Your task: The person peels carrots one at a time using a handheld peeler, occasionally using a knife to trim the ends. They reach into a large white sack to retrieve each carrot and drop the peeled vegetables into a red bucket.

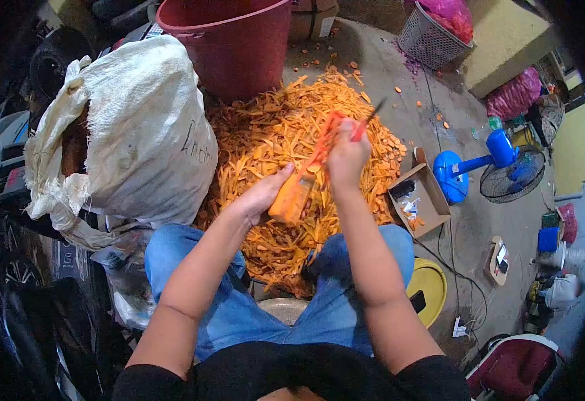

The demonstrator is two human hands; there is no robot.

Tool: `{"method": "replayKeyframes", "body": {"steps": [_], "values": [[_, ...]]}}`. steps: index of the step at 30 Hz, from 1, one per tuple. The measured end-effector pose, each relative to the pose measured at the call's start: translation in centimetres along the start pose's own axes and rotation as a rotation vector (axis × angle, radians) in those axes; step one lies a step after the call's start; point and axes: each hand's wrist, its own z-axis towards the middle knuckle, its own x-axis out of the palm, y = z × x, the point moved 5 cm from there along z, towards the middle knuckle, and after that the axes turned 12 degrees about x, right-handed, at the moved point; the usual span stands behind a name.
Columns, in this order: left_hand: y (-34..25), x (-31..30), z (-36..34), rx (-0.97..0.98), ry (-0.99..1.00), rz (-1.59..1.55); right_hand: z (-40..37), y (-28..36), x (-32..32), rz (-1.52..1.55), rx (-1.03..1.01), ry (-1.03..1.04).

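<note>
My left hand (266,193) is closed around a thick carrot (291,202), its blunt end toward me. My right hand (348,160) grips an orange-red peeler (322,144), its head at the carrot's far end. A small knife (375,112) with a red handle and dark blade also sticks out of my right fist, pointing up and right. Below both hands spreads a large heap of carrot peelings (266,147), with round end slices mixed in on its right side.
A white woven sack (145,127) stands left of the heap, a red tub (229,50) behind it. To the right are a cardboard box (433,200), a blue fan (500,157), a yellow lid (429,287) and cables. A basket (433,40) stands far back.
</note>
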Motion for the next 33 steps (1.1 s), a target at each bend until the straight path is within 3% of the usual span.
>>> {"method": "replayKeyframes", "body": {"steps": [3,5,8,11,13,15,16,17,19,21,23,25,28,31,33], "values": [[0.8,-0.8,0.5,-0.037,-0.008,0.078,1.7,-1.2,-2.2,0.081,0.129,-0.127],[1.3,-1.3,0.7,-0.059,-0.113,-0.137,1.6,-1.3,-2.5,0.119,0.209,-0.157],[1.4,-1.3,0.9,-0.064,-0.028,-0.212,-1.4,0.9,0.0,0.005,-0.021,0.004],[0.3,-0.8,0.7,0.038,-0.209,-0.260,-4.5,2.4,1.7,-0.142,-0.017,0.172],[0.5,-1.6,0.6,0.070,-0.155,-0.152,-3.7,1.1,1.7,-0.188,0.051,0.182],[1.2,-1.0,0.3,-0.046,0.036,0.005,-1.6,0.7,0.5,-0.070,0.002,-0.026],[1.3,-0.9,0.2,-0.054,-0.069,0.064,0.1,-0.7,-0.1,0.072,0.083,-0.106],[1.3,0.0,-0.1,-0.059,-0.066,0.063,1.3,-1.5,-1.2,0.068,0.085,-0.110],[1.1,0.9,-0.6,-0.099,-0.090,0.119,2.5,-2.4,-3.3,0.087,0.276,-0.237],[1.5,-0.1,-0.1,-0.088,-0.080,0.098,2.2,-2.0,-2.9,0.033,0.208,-0.185],[1.0,-0.7,0.3,-0.075,-0.091,-0.119,1.0,-1.6,-2.1,-0.021,0.146,-0.125],[1.3,-1.6,0.8,-0.066,-0.072,-0.160,-1.7,0.6,0.5,-0.005,-0.007,0.074],[0.6,-1.4,0.8,0.056,-0.219,-0.221,-4.4,0.9,2.5,-0.112,0.008,0.220],[1.0,-1.7,0.7,0.007,-0.049,0.006,-3.4,1.9,1.6,-0.040,0.043,0.122],[0.8,-0.5,-0.4,-0.050,-0.016,0.064,0.8,-1.6,-0.1,0.066,0.031,-0.046]]}}
